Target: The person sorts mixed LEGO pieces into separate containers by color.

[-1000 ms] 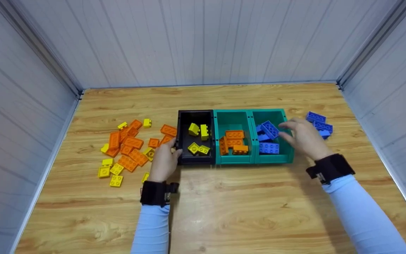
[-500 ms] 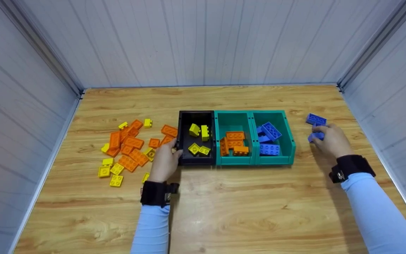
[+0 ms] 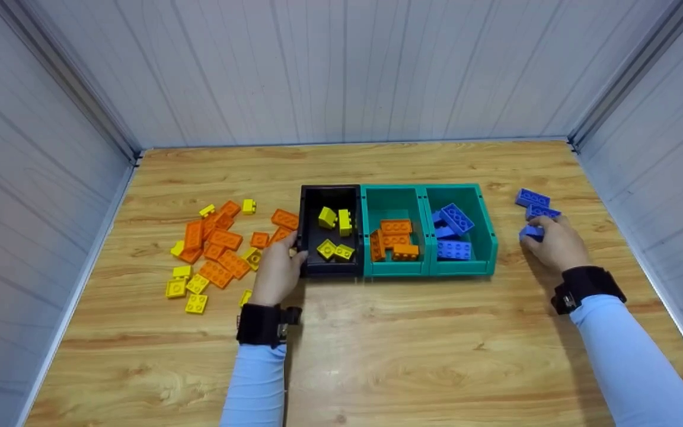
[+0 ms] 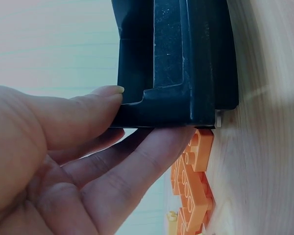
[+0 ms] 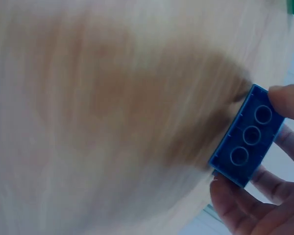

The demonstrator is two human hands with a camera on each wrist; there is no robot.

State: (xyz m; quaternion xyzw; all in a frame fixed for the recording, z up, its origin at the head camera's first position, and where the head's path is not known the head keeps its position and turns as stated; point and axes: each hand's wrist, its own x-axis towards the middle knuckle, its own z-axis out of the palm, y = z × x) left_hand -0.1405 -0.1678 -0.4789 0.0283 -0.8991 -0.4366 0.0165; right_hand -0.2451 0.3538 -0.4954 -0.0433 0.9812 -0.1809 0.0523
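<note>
My left hand [image 3: 276,270] grips the left side wall of the black bin [image 3: 331,270]; in the left wrist view the thumb lies over the rim and the fingers press from outside. Yellow bricks [image 3: 344,222] lie inside that bin. At the right, my right hand [image 3: 562,244] pinches a blue building brick [image 3: 531,231] between thumb and fingers. In the right wrist view this blue brick [image 5: 251,135] shows its hollow underside with round tubes. Two more blue bricks [image 3: 533,198] lie just beyond the hand.
Two green bins [image 3: 396,270] stand joined to the black one: orange bricks [image 3: 396,226] in the middle, blue bricks [image 3: 454,249] in the right bin. Loose orange bricks [image 3: 224,239] and yellow bricks [image 3: 195,303] lie scattered at left. Panel walls [image 3: 341,71] enclose the table.
My right hand has moved from the right green bin, where a blue brick lies in the pile, over to the loose blue bricks and taken hold of one. The left hand stays on the black bin.
</note>
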